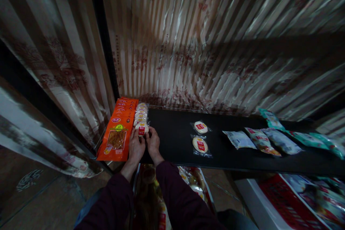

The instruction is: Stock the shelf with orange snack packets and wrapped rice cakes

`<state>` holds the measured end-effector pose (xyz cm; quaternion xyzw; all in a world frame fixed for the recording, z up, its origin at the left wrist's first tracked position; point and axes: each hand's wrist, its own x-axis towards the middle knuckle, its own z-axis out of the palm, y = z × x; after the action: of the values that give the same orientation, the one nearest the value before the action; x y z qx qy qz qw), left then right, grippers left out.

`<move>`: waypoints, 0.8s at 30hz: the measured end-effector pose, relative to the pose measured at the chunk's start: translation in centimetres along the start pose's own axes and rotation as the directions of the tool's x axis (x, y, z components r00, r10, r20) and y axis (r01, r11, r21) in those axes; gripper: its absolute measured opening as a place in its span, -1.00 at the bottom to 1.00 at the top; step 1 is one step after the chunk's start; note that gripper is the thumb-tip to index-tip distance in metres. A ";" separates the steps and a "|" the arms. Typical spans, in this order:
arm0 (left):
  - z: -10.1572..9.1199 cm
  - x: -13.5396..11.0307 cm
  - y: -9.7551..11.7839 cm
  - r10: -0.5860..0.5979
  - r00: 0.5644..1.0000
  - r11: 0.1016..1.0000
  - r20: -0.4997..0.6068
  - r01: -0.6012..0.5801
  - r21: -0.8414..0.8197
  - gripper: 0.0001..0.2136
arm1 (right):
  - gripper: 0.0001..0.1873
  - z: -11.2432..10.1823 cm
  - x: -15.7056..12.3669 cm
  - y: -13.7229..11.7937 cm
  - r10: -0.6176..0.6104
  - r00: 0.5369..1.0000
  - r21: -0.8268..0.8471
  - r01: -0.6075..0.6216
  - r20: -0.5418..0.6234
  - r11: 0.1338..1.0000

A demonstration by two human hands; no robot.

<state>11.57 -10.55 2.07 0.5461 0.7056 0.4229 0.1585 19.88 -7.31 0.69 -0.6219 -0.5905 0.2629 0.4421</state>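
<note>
At the left end of the black shelf, a round white rice cracker in a clear wrapper (141,129) is pinched between my two hands. My left hand (136,146) grips its near left edge, and my right hand (153,142) has its fingertips at the right edge. Behind it runs an overlapping row of similar wrapped crackers (141,109). Close on the left lie several orange snack packets (116,136), fanned over one another. Two more wrapped crackers, one at the back (200,127) and one nearer (200,145), lie apart towards the middle.
Farther right on the black shelf (172,140) are white-and-red bags (261,140) and green bags (309,139). Below stand an open box of wrapped crackers (207,190) and a red-and-white box of bags (283,201). A dark upright post (104,32) and striped curtain (183,43) stand behind.
</note>
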 end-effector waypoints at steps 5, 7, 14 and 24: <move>0.1 -0.1 0.0 0.039 0.999 0.999 -0.004 -0.039 -0.038 -0.58 | -0.68 0.1 0.1 0.1 0.000 1.000 -0.065 -0.001 -0.013 0.998; 0.3 -0.2 0.0 0.047 0.999 0.998 -0.009 -0.047 -0.040 -0.56 | -0.67 0.1 0.0 0.1 -0.006 1.000 -0.079 0.005 -0.014 0.997; 0.8 -0.1 -0.8 0.078 0.997 0.996 -0.003 -0.078 -0.048 -0.54 | -0.69 0.2 0.0 -0.2 0.011 1.000 -0.115 -0.008 0.029 0.993; 1.0 0.2 -1.4 0.086 0.996 0.995 0.025 -0.084 -0.051 -0.58 | -0.66 0.3 -0.9 -0.5 -0.008 1.000 -0.116 0.010 0.020 0.993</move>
<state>11.27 -9.98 0.47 0.5773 0.6686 0.4392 0.1636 19.28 -8.13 0.79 -0.6414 -0.6117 0.2323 0.4006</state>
